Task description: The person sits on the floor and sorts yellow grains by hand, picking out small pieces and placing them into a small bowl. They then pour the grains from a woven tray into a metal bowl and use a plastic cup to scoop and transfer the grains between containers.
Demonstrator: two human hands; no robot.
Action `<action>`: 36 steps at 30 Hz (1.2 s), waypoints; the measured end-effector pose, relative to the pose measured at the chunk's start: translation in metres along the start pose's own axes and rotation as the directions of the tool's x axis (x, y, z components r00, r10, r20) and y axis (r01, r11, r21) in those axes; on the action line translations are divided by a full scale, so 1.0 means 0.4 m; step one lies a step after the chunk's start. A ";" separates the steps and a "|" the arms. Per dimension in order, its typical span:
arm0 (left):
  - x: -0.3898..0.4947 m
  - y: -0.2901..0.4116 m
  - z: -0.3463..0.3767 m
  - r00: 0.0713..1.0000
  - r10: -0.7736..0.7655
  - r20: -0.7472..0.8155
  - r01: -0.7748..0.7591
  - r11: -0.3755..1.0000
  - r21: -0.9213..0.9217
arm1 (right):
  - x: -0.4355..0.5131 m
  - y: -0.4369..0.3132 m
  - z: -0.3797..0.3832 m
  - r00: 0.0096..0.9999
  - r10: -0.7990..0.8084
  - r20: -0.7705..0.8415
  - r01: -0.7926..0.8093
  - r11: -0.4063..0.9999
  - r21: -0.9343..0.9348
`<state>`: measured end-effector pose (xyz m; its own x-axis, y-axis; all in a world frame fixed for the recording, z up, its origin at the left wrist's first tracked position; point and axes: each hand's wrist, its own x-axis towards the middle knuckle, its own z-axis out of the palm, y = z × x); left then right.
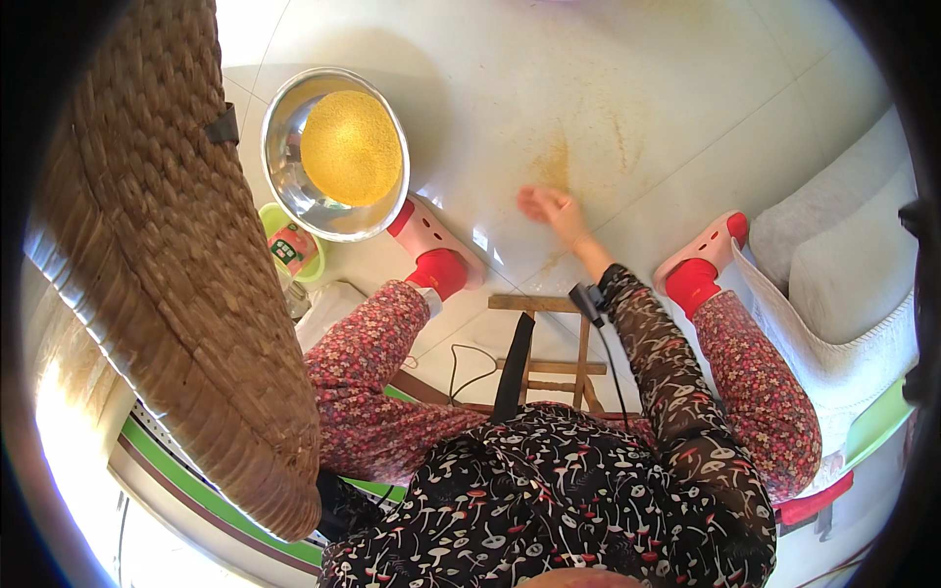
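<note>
My right hand [549, 209] hangs over the tiled floor, fingers slightly blurred, with nothing seen in it. Near its fingertips a patch of yellow grains or powder [553, 162] is spread on the tiles. To the left, a shiny metal bowl [276, 140] holds a rounded heap of fine yellow grain or meal [351, 147]. A large woven winnowing basket [184, 242] stands tilted along my left side. My left hand is out of view, hidden behind the basket, so its hold cannot be seen.
My feet in pink clogs [441, 235] are set wide apart. Between my legs is a wooden stool [559, 303], with a black cable [470, 349] beside it. A light green bin [316, 264] stands below the bowl. A grey sofa [853, 257] with a white cover is at the right.
</note>
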<state>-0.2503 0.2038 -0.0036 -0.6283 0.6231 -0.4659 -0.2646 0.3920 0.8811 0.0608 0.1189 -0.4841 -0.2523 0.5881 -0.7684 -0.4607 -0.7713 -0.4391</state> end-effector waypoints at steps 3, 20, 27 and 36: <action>-0.028 0.007 -0.015 0.999 0.044 -0.001 -0.044 0.998 0.053 | 0.065 -0.182 -0.050 0.962 -0.108 -0.250 0.110 0.994 -0.008; -0.057 -0.047 -0.014 0.984 0.165 0.073 -0.176 0.967 0.185 | -0.028 -0.065 -0.156 0.998 0.057 -0.013 -0.058 0.991 -0.120; -0.069 -0.025 -0.035 0.978 0.197 0.063 -0.206 0.959 0.195 | 0.089 -0.299 -0.109 0.922 -0.385 0.047 0.387 0.909 -0.154; -0.056 -0.054 -0.023 0.972 0.222 0.081 -0.235 0.945 0.228 | 0.051 0.216 0.161 0.922 0.145 0.360 0.032 0.895 -0.445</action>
<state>-0.2373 0.1752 -0.0117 -0.6101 0.7473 -0.2632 0.0649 0.3782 0.9235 -0.0388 0.0801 -0.5078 -0.6055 0.5175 -0.6046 -0.0423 -0.7796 -0.6249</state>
